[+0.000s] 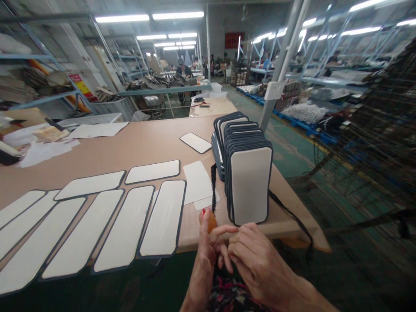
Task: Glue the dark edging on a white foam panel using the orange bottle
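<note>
Head view is showing a long tan worktable [152, 143] running away from the near edge; white panels with dark edging [164, 219] are lying flat across its left part, about nine in overlapping rows, though the leftmost ones are running out of frame and the count is unsure; one more single panel [195, 142] is lying apart farther back, and two plain white sheets [197, 182] are sitting just beside the stack. An upright stack of bound panels [248, 184] is standing at the table's right corner, directly behind the hands and hiding the table edge there; a black cord [213, 184] is hanging down its left side. Paper scraps [45, 145] are lying at the far left; a person [183, 69] is sitting at a distant bench.

Both hands are meeting just below the table's near edge. The left hand [208, 251] is curling closed around a small orange object [212, 222], thumb raised against it; the right hand [256, 255] is half closed, its fingertips [224, 229] touching the left hand's fingers; whether it is pinching anything cannot be told.
</note>
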Demonstrator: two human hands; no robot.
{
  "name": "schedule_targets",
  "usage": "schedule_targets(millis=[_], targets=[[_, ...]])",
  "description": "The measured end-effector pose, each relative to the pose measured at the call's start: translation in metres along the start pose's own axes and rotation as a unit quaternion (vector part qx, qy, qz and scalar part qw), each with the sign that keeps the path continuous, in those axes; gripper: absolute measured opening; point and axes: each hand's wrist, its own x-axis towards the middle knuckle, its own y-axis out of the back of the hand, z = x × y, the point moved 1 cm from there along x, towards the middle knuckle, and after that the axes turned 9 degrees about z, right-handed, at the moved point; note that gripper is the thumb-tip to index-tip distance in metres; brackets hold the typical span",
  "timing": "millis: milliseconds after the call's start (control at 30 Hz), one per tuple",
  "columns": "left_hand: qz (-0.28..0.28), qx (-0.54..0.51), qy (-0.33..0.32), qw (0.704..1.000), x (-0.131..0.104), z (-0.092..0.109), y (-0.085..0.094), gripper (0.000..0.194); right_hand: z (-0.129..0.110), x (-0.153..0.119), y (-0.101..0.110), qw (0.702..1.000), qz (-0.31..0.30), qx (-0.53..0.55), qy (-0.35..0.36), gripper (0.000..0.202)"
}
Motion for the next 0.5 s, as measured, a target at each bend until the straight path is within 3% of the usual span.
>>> schedule_targets(millis=[200, 267, 333, 400, 500], targets=[[0.072, -0.039, 0.081, 0.993, -0.014, 0.016, -0.021, 0.081, 0.010, -0.009, 0.000, 0.995, 0.060, 0.028, -0.079, 0.017], [0.075, -0.034, 0.072, 0.994, -0.015, 0.016, -0.023, 0.082, 0.011, -0.011, 0.004, 0.988, 0.072, 0.065, -0.121, 0.015], [0.076, -0.020, 0.054, 0.995, -0.014, 0.011, -0.021, 0.084, 0.009, -0.011, 0.009, 0.982, 0.044, 0.115, -0.142, 0.014], [0.070, -0.009, 0.041, 0.997, -0.013, 0.004, -0.019, 0.090, 0.006, -0.011, 0.012, 0.979, 0.011, 0.143, -0.147, 0.014], [0.072, -0.003, 0.028, 0.997, -0.013, -0.004, -0.018, 0.091, 0.002, -0.014, 0.012, 0.982, 0.026, 0.125, -0.138, 0.011]])
